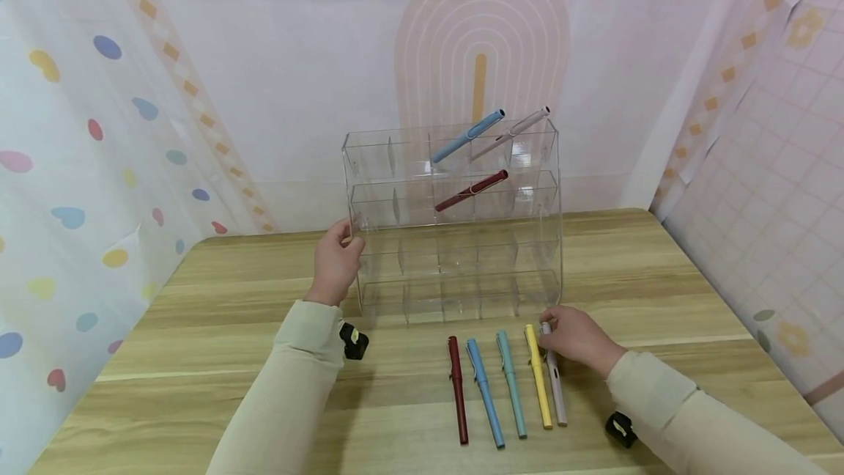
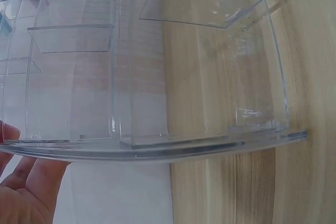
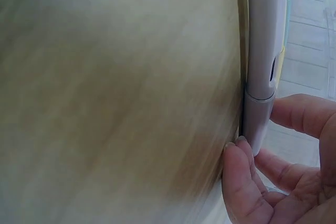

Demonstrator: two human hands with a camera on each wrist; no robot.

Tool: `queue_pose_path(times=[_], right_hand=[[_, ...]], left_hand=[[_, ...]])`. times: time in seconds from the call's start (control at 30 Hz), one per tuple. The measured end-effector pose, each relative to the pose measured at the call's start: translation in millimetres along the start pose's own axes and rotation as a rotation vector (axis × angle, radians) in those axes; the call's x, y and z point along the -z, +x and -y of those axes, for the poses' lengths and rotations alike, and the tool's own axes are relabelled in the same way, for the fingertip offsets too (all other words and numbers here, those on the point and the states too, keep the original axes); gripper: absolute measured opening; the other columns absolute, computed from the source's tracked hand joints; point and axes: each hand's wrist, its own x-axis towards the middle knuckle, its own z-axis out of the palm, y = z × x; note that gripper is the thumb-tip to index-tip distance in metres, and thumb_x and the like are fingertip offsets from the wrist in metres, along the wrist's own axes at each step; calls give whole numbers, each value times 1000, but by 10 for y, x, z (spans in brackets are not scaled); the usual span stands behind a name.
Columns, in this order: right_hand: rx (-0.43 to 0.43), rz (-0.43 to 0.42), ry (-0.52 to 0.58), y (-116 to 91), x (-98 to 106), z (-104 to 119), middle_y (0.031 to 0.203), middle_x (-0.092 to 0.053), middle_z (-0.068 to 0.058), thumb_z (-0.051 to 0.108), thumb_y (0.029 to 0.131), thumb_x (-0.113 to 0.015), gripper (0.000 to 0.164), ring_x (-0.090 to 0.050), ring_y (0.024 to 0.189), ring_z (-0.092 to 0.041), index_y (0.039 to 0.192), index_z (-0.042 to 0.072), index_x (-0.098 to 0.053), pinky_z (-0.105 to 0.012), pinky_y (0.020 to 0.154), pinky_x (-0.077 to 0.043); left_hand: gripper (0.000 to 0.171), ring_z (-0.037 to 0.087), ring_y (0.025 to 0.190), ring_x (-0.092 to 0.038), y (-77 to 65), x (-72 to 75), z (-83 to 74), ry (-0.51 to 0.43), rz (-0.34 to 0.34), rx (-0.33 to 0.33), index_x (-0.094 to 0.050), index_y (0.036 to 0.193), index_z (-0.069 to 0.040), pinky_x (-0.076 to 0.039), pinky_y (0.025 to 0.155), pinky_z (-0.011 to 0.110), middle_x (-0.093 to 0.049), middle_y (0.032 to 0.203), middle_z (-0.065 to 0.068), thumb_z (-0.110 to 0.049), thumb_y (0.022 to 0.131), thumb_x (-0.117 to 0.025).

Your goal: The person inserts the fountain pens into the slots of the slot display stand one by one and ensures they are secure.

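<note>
A clear acrylic pen rack (image 1: 455,226) with tiered compartments stands on the table. At its left side panel is my left hand (image 1: 336,262); in the left wrist view the thumb and fingers (image 2: 39,182) hold the panel's edge between them. My right hand (image 1: 580,336) pinches the upper end of a pale lilac pen (image 1: 557,387) lying rightmost in a row. In the right wrist view, fingers (image 3: 239,177) and thumb stand on either side of this pen (image 3: 262,51). Left of it lie a yellow pen (image 1: 539,387), a teal pen (image 1: 513,387), a blue pen (image 1: 486,394) and a dark red pen (image 1: 458,391).
In the rack's top tier lean another blue pen (image 1: 468,136) and another pale lilac pen (image 1: 521,130). One tier lower leans a dark red pen (image 1: 471,191). The wooden table (image 1: 198,358) meets patterned cloth (image 1: 297,79) at the back and sides.
</note>
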Motion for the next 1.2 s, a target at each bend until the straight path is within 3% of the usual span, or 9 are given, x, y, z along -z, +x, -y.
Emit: queue_pose_path(times=[0.23, 0.67, 0.9, 1.2], right_hand=[[-13, 0, 29, -8, 8, 18, 83, -62, -9, 4, 80, -63, 31, -52, 60, -15, 107, -9, -61, -28, 54, -44], [-13, -32, 216, -72, 97, -6, 84, -60, -13, 2, 79, -61, 36, -56, 61, -18, 112, -10, -55, -33, 53, -50], [-32, -68, 285, -144, 200, 2, 88, -58, -13, 5, 84, -58, 37, -57, 66, -19, 118, -9, -51, -35, 60, -52], [-18, -126, 413, -171, 472, 104, 95, -52, -13, 4, 91, -53, 37, -58, 77, -16, 123, -11, -44, -37, 72, -56]], left_hand=[[48, 24, 109, -53, 5, 2, 0, 3, 1, 2, -47, 141, -5, -40, 55, 16, -52, 136, 15, -3, 94, -42], [48, 24, 110, -53, 6, 6, 4, 0, 0, 5, -47, 141, -6, -40, 56, 17, -52, 137, 14, -4, 94, -42], [48, 21, 101, -52, 6, 10, 9, -19, 14, 0, -47, 141, -8, -39, 54, 17, -51, 136, 14, -4, 94, -42], [47, 22, 105, -52, 4, 14, -1, -12, 14, 13, -47, 142, -7, -38, 54, 17, -51, 137, 13, -3, 95, -41]])
